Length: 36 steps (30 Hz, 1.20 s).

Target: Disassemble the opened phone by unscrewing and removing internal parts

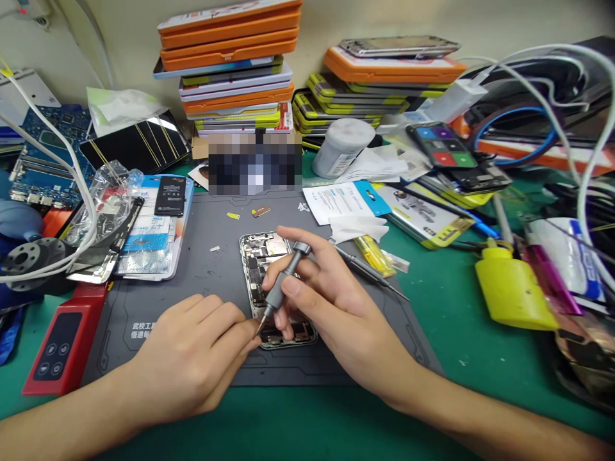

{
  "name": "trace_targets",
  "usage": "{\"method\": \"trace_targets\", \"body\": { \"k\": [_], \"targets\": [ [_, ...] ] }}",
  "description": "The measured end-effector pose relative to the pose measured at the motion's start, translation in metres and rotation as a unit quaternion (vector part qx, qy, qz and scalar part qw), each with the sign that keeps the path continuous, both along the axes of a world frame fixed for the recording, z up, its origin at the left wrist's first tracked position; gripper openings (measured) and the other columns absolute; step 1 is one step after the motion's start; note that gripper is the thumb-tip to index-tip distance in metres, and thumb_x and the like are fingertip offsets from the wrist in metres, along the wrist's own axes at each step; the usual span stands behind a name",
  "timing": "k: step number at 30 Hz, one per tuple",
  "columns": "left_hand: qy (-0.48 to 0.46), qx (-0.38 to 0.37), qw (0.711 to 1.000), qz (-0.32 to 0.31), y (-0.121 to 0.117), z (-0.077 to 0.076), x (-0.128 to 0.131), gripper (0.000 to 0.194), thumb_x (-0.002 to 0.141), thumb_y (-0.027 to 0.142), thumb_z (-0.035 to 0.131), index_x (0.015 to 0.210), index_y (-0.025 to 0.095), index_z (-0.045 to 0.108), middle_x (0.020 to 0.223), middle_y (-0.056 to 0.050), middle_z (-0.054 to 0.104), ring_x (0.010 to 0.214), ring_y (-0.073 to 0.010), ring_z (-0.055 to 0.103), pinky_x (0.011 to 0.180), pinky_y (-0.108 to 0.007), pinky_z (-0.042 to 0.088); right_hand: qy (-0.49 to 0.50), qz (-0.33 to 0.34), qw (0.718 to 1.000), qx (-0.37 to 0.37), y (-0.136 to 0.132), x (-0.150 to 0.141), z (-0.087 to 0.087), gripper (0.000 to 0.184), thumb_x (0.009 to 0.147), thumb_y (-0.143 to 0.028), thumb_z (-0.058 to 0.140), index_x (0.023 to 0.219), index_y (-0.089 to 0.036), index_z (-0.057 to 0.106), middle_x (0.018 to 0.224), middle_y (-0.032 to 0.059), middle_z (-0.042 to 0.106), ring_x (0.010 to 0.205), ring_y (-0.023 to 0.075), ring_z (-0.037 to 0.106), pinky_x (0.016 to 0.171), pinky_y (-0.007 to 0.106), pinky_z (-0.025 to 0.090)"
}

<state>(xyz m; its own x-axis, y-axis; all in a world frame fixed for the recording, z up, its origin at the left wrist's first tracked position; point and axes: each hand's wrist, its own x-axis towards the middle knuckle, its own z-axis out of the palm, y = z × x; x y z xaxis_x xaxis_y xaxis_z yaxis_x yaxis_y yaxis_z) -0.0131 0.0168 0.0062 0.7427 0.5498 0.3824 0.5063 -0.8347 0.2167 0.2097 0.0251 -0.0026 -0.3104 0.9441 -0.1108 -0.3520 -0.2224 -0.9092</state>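
An opened smartphone (259, 272) lies on the grey work mat, its inner parts bare. My right hand (346, 307) is closed around a grey precision screwdriver (277, 289), the index finger stretched up past its cap. The screwdriver is tilted, with its thin tip pointing down at the phone's lower left edge. My left hand (196, 352) is closed, its thumb and fingertips pinched beside that tip. Whatever lies between those fingertips is hidden. Part of the phone is covered by my right hand.
A second screwdriver (369, 272) lies right of the phone, near a yellow packet (375, 253). A red device (65, 346) and a black battery (170, 196) are at left. Orange boxes (230, 41) are stacked behind. A yellow bottle (514, 288) and white cables (583, 186) stand right.
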Motion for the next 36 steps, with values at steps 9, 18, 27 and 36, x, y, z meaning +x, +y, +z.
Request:
{"method": "trace_targets", "body": {
  "k": [9,18,27,36],
  "targets": [
    [0.000,0.003,1.000,-0.002,-0.0016,-0.0002,0.0002,0.018,0.107,0.011,0.056,0.095,0.013,0.070,0.083,-0.006,0.072,0.070,-0.0200,0.061,0.061,-0.036,0.044,-0.004,0.004,1.000,0.002,0.0012,0.0004,0.0008,0.039,0.109,-0.033,0.063,0.145,-0.036,0.047,0.105,-0.0017,0.065,0.066,0.0077,0.066,0.059,0.021,0.057],
    [0.004,0.018,1.000,-0.001,0.0008,0.0011,0.0005,0.019,0.109,0.014,0.056,0.096,0.013,0.070,0.081,-0.005,0.072,0.068,-0.0190,0.062,0.060,-0.035,0.046,-0.007,0.002,1.000,-0.002,0.0005,0.0005,0.0004,0.041,0.109,-0.033,0.062,0.147,-0.036,0.046,0.106,-0.0010,0.065,0.066,0.0091,0.065,0.059,0.023,0.058],
    [0.000,0.016,1.000,-0.004,0.0010,0.0008,-0.0002,0.016,0.108,0.013,0.057,0.101,0.012,0.072,0.083,-0.006,0.073,0.069,-0.0200,0.064,0.061,-0.035,0.048,-0.008,0.000,1.000,-0.009,0.0011,-0.0001,0.0018,0.041,0.108,-0.036,0.064,0.146,-0.036,0.047,0.104,-0.0009,0.065,0.065,0.0094,0.064,0.059,0.024,0.057],
    [0.000,0.019,1.000,-0.001,0.0007,0.0016,0.0006,0.019,0.108,0.013,0.055,0.096,0.013,0.071,0.081,-0.006,0.073,0.068,-0.0194,0.063,0.059,-0.035,0.047,-0.024,0.000,1.000,-0.010,0.0019,0.0001,0.0038,0.043,0.107,-0.038,0.065,0.146,-0.035,0.045,0.103,-0.0007,0.065,0.064,0.0096,0.063,0.057,0.024,0.056]
  ]
}}
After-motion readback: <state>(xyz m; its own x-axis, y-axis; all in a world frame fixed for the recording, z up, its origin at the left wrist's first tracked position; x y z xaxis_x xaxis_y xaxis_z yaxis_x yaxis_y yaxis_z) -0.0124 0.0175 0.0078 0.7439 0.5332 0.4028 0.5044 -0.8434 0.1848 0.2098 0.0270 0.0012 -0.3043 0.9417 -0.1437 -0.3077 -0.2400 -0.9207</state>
